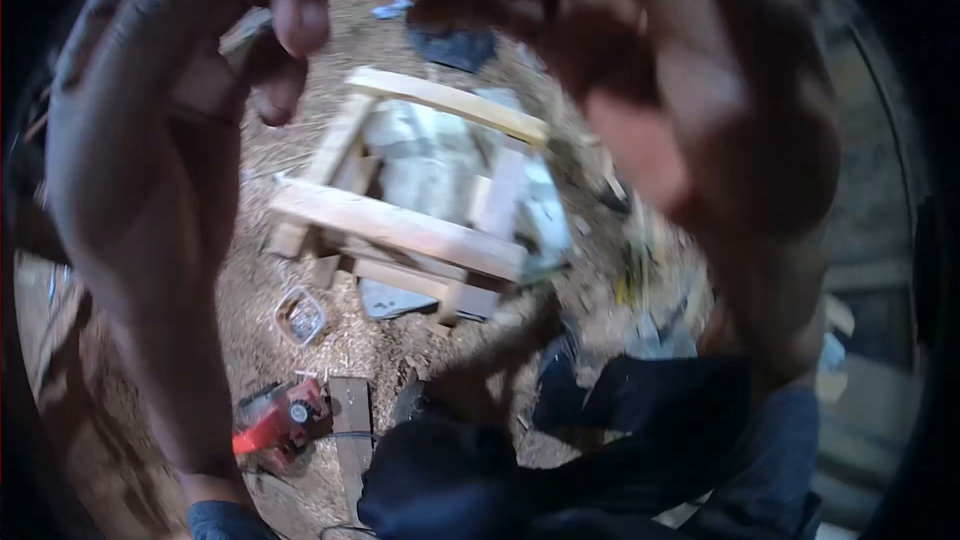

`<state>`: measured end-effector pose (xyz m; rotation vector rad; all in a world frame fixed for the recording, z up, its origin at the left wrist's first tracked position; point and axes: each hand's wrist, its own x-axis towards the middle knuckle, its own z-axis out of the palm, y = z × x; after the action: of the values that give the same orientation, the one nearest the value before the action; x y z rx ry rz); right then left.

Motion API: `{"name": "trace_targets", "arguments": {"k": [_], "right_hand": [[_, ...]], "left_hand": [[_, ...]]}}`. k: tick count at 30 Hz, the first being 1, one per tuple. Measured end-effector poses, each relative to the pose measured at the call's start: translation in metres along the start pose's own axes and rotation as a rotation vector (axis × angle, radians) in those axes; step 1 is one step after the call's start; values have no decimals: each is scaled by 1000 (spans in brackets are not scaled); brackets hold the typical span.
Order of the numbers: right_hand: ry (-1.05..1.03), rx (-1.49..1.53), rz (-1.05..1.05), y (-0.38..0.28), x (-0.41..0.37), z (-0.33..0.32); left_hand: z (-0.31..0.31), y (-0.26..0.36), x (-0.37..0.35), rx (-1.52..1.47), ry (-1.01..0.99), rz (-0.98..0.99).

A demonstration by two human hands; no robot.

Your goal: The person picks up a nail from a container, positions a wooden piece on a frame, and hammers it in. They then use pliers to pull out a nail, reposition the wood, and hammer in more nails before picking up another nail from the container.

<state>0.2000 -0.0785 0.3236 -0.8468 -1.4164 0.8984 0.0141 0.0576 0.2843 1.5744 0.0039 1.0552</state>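
Note:
Both hands are raised close to the camera, at the sides of the view. My left hand [165, 90] has bent fingers set apart, with nothing seen between them; the top of the hand is cut off. Opposite it, my right hand [690, 90] is blurred, its fingers curved and apart, and no object shows in it. Below and between them, out of contact, a wooden frame [400, 223] of pale bars rests on the ground. A whitish slab or sheet [425, 155] shows inside the frame.
A red power tool, perhaps a planer [283, 422], lies at lower left beside a narrow board [352, 440]. A clear plastic tub [300, 317] stands among wood shavings. Beyond the frame is a dark lump [452, 47]. My dark-clothed legs [600, 440] fill the lower middle.

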Motion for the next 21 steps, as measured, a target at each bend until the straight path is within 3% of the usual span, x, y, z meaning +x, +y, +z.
{"name": "trace_targets", "arguments": {"k": [1, 2, 8, 10, 12, 13, 14, 16, 17, 18, 20, 21], "right_hand": [[56, -17, 44, -11, -11, -10], [100, -26, 92, -21, -21, -19], [256, -52, 196, -103, -78, -55], [343, -204, 364, -116, -101, -66], [376, -153, 344, -112, -123, -82], [408, -259, 313, -106, -135, -91], [433, -363, 278, -101, -144, -99], [398, -338, 244, -95, -150, -107], [368, -309, 188, -89, -152, -111], [340, -273, 138, -81, -155, -114], [356, -88, 123, -44, -155, -128], [324, -46, 229, -21, -155, -136]], "left_hand": [[55, 10, 5, -210, 435, -112], [69, 8, 9, -239, 401, -138], [154, 29, 57, 197, -276, -199], [183, 27, 56, 313, -374, -26], [204, 27, 56, 447, -565, 152], [211, 35, 60, 390, -554, -160], [221, 42, 61, 473, -581, -208], [221, 2, 61, 381, -603, 196], [221, -8, 53, 554, -464, 358], [217, -12, 49, 592, -456, 346], [198, -18, 48, 674, -411, 54], [184, -25, 42, 710, -348, -3]]}}
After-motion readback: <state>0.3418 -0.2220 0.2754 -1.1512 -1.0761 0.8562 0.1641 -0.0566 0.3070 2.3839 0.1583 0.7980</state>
